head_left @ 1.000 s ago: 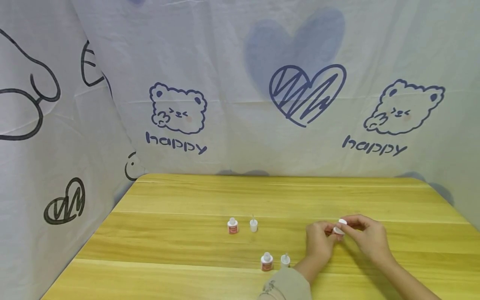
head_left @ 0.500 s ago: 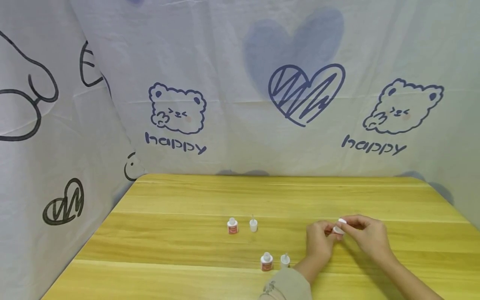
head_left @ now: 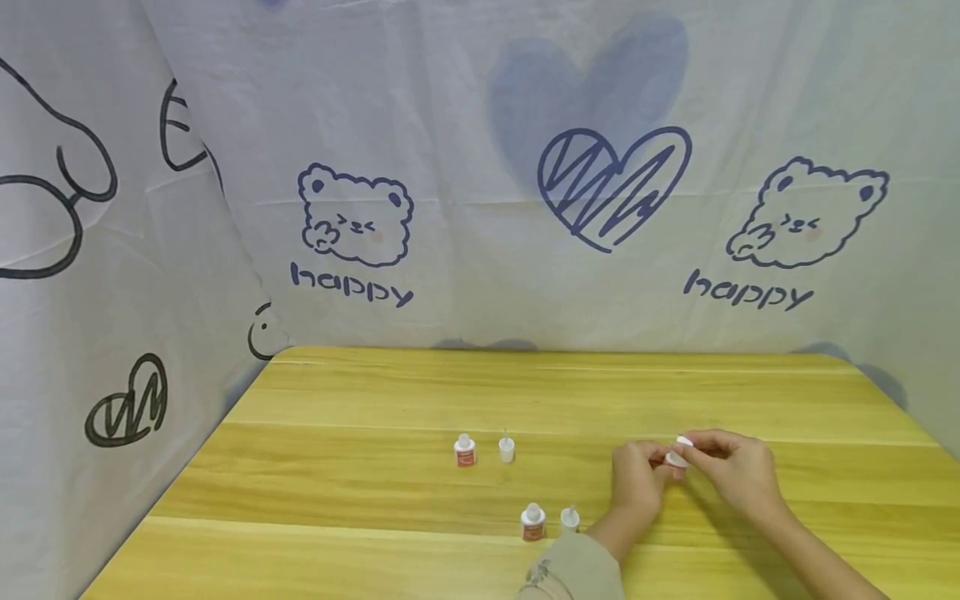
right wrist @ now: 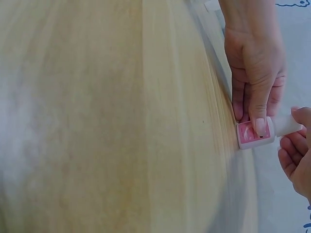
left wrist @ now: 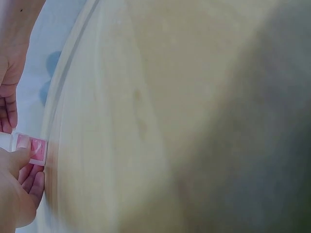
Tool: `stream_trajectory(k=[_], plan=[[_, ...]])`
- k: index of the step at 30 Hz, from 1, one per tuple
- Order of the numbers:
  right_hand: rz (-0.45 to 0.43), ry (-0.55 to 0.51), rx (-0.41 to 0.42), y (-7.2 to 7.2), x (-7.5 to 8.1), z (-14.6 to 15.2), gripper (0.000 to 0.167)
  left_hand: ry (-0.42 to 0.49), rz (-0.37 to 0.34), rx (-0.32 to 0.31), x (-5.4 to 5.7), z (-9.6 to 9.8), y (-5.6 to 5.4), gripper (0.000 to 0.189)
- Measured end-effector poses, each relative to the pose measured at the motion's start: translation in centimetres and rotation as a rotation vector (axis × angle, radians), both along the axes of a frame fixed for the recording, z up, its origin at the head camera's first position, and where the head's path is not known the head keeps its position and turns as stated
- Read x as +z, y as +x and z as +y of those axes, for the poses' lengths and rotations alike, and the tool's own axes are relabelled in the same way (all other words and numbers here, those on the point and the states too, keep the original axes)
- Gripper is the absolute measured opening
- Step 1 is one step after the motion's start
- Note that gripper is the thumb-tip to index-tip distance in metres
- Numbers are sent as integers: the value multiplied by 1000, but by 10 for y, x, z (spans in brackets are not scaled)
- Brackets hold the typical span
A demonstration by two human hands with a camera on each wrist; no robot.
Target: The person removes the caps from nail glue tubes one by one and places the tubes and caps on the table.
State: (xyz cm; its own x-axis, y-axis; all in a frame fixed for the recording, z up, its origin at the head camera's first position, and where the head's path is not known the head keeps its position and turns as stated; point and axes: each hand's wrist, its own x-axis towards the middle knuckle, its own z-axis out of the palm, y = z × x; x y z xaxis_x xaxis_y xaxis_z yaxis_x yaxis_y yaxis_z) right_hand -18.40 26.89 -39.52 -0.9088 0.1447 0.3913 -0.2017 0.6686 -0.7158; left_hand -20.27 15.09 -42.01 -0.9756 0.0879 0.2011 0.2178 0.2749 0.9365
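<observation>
My left hand (head_left: 634,482) grips a small white bottle (right wrist: 247,141) with a pink label, its thumb lying across the label. In the right wrist view the bottle's base sits at the edge of the wooden surface. Thumb and fingers of my right hand (head_left: 741,473) pinch the bottle's white cap (right wrist: 287,125), which is at the neck. Seen from the left wrist, the labelled bottle (left wrist: 39,151) shows beside the left thumb, and the right hand (left wrist: 8,92) comes in from above. Much of the bottle is hidden by fingers in the head view.
Two more bottles stand uncapped on the wooden table (head_left: 360,500): a farther bottle (head_left: 465,451) and a nearer bottle (head_left: 533,523). Beside them stand a cap (head_left: 507,451) and another cap (head_left: 570,520), each with a thin applicator pointing up. Printed cloth (head_left: 465,275) hangs behind the table.
</observation>
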Motion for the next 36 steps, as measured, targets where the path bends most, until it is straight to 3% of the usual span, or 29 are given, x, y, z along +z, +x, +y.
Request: stream_trajectory(k=[6, 13, 20, 29, 36], plan=[[-2, 35, 42, -1, 0, 2, 14, -25, 30, 0, 0, -1, -1, 8], [-30, 85, 93, 0, 2, 7, 17, -9, -13, -7, 1, 0, -1, 7], [-32, 58, 121, 0, 2, 8, 18, 3, -31, 3, 1, 1, -1, 7], [83, 27, 39, -1, -6, 0, 15, -44, 2, 19, 1, 1, 0, 9], [74, 13, -4, -1, -5, -2, 13, -48, 10, 18, 2, 0, 1, 9]])
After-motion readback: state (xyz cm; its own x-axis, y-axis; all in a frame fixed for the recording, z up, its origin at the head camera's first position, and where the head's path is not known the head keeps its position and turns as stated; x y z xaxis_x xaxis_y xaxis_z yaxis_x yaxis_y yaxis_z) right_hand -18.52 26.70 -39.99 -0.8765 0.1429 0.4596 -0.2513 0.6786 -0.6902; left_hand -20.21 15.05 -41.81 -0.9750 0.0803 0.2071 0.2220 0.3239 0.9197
